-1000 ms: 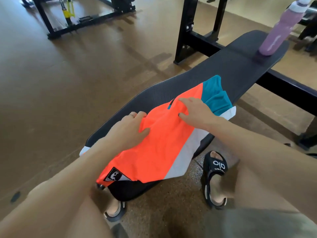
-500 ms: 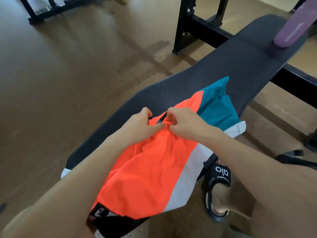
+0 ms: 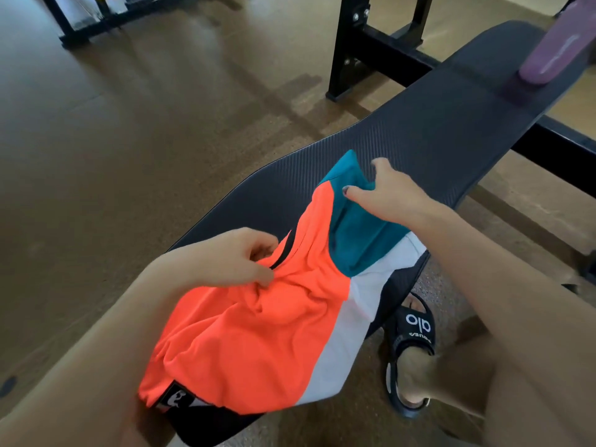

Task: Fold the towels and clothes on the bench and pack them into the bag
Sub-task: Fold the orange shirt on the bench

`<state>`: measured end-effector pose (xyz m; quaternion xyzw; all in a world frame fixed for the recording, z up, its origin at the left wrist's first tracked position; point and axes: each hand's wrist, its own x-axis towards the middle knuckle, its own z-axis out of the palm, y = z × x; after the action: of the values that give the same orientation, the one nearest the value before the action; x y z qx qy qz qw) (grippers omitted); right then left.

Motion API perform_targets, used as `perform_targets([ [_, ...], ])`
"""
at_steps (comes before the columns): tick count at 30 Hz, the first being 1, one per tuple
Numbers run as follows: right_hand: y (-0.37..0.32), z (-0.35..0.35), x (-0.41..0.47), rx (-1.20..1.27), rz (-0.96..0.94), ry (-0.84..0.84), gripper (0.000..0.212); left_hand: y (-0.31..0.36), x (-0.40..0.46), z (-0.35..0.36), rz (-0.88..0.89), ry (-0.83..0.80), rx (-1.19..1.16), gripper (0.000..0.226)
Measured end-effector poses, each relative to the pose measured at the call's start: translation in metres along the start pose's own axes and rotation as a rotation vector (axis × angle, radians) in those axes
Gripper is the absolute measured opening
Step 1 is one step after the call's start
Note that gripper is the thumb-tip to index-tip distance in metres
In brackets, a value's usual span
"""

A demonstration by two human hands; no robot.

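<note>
An orange, teal and white garment lies along the near end of the black padded bench. My left hand pinches a bunched fold of the orange cloth near a black zip at its middle. My right hand rests on the teal far end of the garment, thumb on top and fingers spread over its edge against the bench. The white strip hangs over the bench's right side. No bag shows in this view.
A purple water bottle stands at the bench's far end. Black rack uprights rise behind the bench, and another black frame sits at the far left. My sandalled foot is on the floor to the right of the bench.
My right hand has left the middle of the garment and slid out to its teal far end. My left hand stays pinched on the orange cloth.
</note>
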<state>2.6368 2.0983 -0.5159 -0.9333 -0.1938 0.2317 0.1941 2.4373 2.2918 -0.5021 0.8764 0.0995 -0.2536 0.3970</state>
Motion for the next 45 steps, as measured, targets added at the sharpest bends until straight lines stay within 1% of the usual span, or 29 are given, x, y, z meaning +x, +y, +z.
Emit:
perform_targets([
  [1, -0.001, 0.001, -0.001, 0.072, -0.014, -0.040, 0.072, -0.001, -0.004, 0.001, -0.009, -0.051, -0.017, 0.019],
  [3, -0.004, 0.005, -0.003, 0.146, -0.093, -0.041, 0.066, 0.000, -0.009, 0.003, -0.003, -0.099, -0.056, 0.019],
  [5, -0.007, 0.009, -0.003, 0.196, -0.133, -0.029, 0.070, 0.004, -0.013, 0.006, 0.013, -0.080, -0.123, 0.017],
  [7, -0.009, 0.011, -0.003, 0.275, -0.137, -0.030, 0.073, 0.011, -0.015, 0.009, 0.018, -0.045, -0.163, 0.024],
  [8, -0.010, 0.012, -0.003, 0.319, -0.141, -0.028, 0.072, 0.014, -0.016, 0.011, 0.020, -0.052, -0.184, 0.027],
  [10, -0.015, 0.013, -0.004, 0.393, -0.149, -0.013, 0.068, 0.022, -0.018, 0.015, 0.037, -0.094, -0.252, 0.024],
  [13, -0.023, 0.013, -0.004, 0.522, -0.117, -0.004, 0.054, 0.028, -0.018, 0.020, 0.036, -0.167, -0.316, 0.031],
  [15, -0.026, 0.012, -0.004, 0.697, -0.090, -0.096, 0.037, 0.031, -0.016, 0.022, 0.040, -0.163, -0.353, 0.037],
  [17, -0.029, 0.009, -0.007, 0.899, -0.078, -0.192, 0.023, 0.032, -0.007, 0.023, -0.008, -0.082, -0.497, 0.040],
  [18, -0.032, 0.006, -0.010, 0.992, -0.076, -0.227, 0.020, 0.032, -0.002, 0.024, -0.053, -0.012, -0.591, 0.038],
  [20, -0.037, -0.001, -0.016, 1.156, -0.083, -0.316, 0.019, 0.031, 0.008, 0.023, -0.127, 0.153, -0.676, 0.024],
  [22, -0.040, -0.007, -0.022, 1.293, -0.119, -0.469, 0.021, 0.024, 0.019, 0.023, -0.161, 0.306, -0.658, 0.008],
  [23, -0.042, -0.009, -0.025, 1.347, -0.141, -0.545, 0.023, 0.024, 0.024, 0.023, -0.162, 0.337, -0.676, 0.012],
  [24, -0.043, -0.010, -0.029, 1.387, -0.156, -0.607, 0.025, 0.025, 0.032, 0.023, -0.161, 0.354, -0.726, 0.024],
  [25, -0.046, -0.012, -0.033, 1.419, -0.165, -0.659, 0.026, 0.031, 0.034, 0.022, -0.167, 0.354, -0.827, 0.038],
  [27, -0.048, -0.013, -0.038, 1.475, -0.187, -0.757, 0.029, 0.038, 0.033, 0.024, -0.076, 0.306, -1.012, 0.062],
  [29, -0.049, -0.016, -0.042, 1.518, -0.212, -0.836, 0.034, 0.043, 0.036, 0.022, -0.029, 0.312, -1.115, 0.082],
  [30, -0.049, -0.017, -0.044, 1.542, -0.224, -0.868, 0.035, 0.045, 0.039, 0.022, -0.049, 0.331, -1.165, 0.084],
  [31, -0.049, -0.019, -0.045, 1.567, -0.231, -0.883, 0.036, 0.045, 0.038, 0.023, -0.047, 0.294, -1.211, 0.082],
  [34, -0.045, -0.024, -0.045, 1.644, -0.235, -0.856, 0.036, 0.032, 0.036, 0.024, -0.072, 0.203, -1.317, 0.079],
  [35, -0.044, -0.026, -0.044, 1.659, -0.232, -0.839, 0.036, 0.033, 0.035, 0.025, -0.083, 0.194, -1.305, 0.064],
  [36, -0.042, -0.027, -0.043, 1.667, -0.227, -0.822, 0.038, 0.037, 0.035, 0.024, -0.062, 0.137, -1.275, 0.038],
  [37, -0.041, -0.027, -0.042, 1.669, -0.218, -0.797, 0.042, 0.036, 0.039, 0.026, -0.041, 0.103, -1.236, 0.039],
  [38, -0.039, -0.028, -0.041, 1.659, -0.216, -0.762, 0.042, 0.037, 0.037, 0.027, -0.034, 0.072, -1.215, 0.055],
  [39, -0.038, -0.030, -0.042, 1.638, -0.216, -0.714, 0.038, 0.035, 0.037, 0.027, -0.033, 0.050, -1.209, 0.059],
  [40, -0.036, -0.033, -0.043, 1.625, -0.211, -0.665, 0.032, 0.036, 0.036, 0.024, -0.041, 0.053, -1.192, 0.055],
  [42, -0.030, -0.039, -0.044, 1.594, -0.213, -0.603, 0.029, 0.037, 0.035, 0.014, -0.009, 0.096, -1.174, 0.028],
  [43, -0.026, -0.041, -0.043, 1.568, -0.200, -0.574, 0.028, 0.033, 0.036, 0.009, -0.004, 0.159, -1.117, 0.018],
  [45, -0.019, -0.044, -0.039, 1.438, -0.147, -0.486, 0.024, 0.025, 0.037, 0.002, 0.014, 0.360, -0.946, 0.014],
])
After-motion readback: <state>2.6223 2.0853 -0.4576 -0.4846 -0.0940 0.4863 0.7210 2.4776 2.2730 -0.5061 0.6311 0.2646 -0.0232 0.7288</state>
